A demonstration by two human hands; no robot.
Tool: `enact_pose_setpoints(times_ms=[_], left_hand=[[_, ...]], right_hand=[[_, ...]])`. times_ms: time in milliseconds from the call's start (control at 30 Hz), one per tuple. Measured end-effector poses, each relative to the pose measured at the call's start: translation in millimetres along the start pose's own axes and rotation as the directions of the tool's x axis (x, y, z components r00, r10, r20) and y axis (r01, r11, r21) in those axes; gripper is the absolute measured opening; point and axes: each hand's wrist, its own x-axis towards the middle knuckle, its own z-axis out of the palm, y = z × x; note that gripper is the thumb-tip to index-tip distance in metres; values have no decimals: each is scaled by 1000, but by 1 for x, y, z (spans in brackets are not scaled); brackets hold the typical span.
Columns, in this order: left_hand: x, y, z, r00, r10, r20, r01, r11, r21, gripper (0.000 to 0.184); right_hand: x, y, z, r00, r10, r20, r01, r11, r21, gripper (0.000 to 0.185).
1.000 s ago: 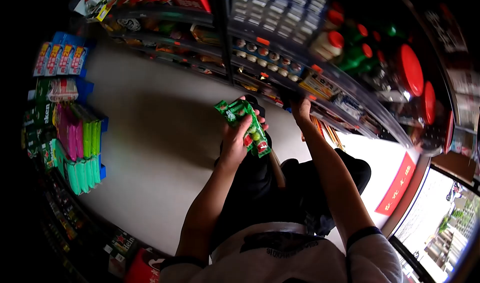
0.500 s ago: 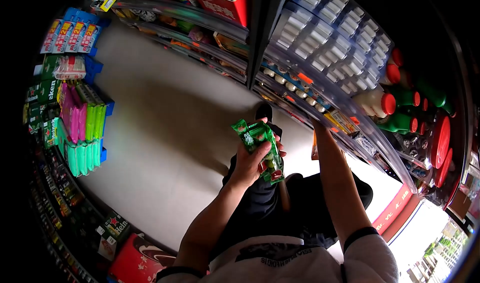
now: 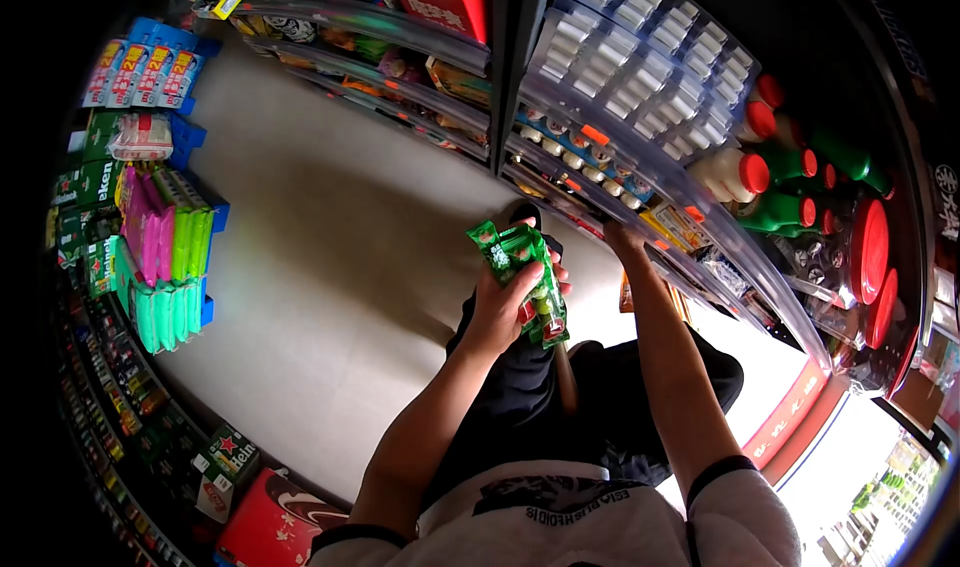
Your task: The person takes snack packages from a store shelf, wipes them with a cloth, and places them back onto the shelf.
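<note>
Several small green plastic snack packets (image 3: 515, 257) are bunched in my left hand (image 3: 505, 302), above my knees. The thumb presses across their front while the fingers wrap round from behind. Red and pale patches show on the lower packet. On the other side, my right hand (image 3: 624, 237) reaches in at a low level of the shelf rack. Its fingers pass out of sight under the shelf edge, so whether they hold anything is hidden. Nearest to that hand, on the shelf, are a yellow packet (image 3: 680, 229) and a row of white-capped bottles (image 3: 592, 174).
Clear plastic shelf fronts (image 3: 740, 237) run along my right, with divided bins of white rolls (image 3: 640, 62) and red-lidded jars (image 3: 750, 174). A dark upright post (image 3: 507, 77) splits the rack. At left stand stacked coloured packs (image 3: 165, 237) and Heineken boxes (image 3: 95, 182).
My right hand has shifted slightly up and left along the shelf edge, and more of its back shows. My left hand keeps the green packets in nearly the same place.
</note>
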Motion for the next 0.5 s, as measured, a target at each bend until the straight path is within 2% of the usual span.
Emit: enact_pose_setpoints(times_ms=[33, 100, 133, 200, 233, 300, 333, 367, 433, 500], left_hand=[[0, 0, 1, 1000, 5, 3, -5, 1000, 3, 51], [0, 0, 1, 1000, 13, 19, -13, 1000, -2, 51], [0, -1, -1, 999, 27, 21, -28, 1000, 8, 50], [-1, -2, -1, 999, 32, 19, -32, 999, 10, 50], [-2, -1, -2, 999, 35, 15, -35, 999, 11, 50], [-1, -2, -3, 999, 35, 24, -35, 999, 3, 50], [-1, -4, -4, 999, 43, 32, -43, 999, 7, 49], [0, -6, -4, 998, 52, 42, -52, 999, 10, 49], [0, -8, -6, 996, 58, 62, -59, 998, 7, 48], [0, -12, -9, 996, 73, 59, -73, 997, 8, 48]], right_hand=[[2, -7, -9, 1000, -3, -5, 3, 1000, 3, 35], [4, -17, -24, 990, 41, 132, -33, 997, -69, 36], [0, -10, -14, 991, 41, 128, -33, 997, -67, 36], [-7, -8, -7, 997, -72, -6, 66, 937, -343, 37], [-8, -10, -13, 997, -70, -13, 62, 937, -344, 37], [-9, -21, -38, 965, 67, 255, -27, 988, -155, 37], [-8, -43, -76, 897, 79, 435, -90, 996, 5, 29], [-12, -43, -80, 902, 83, 424, -94, 996, 4, 29], [-25, -37, -76, 725, 39, 688, -72, 997, 20, 23], [-53, -20, -53, 703, -88, 706, 116, 993, 8, 23]])
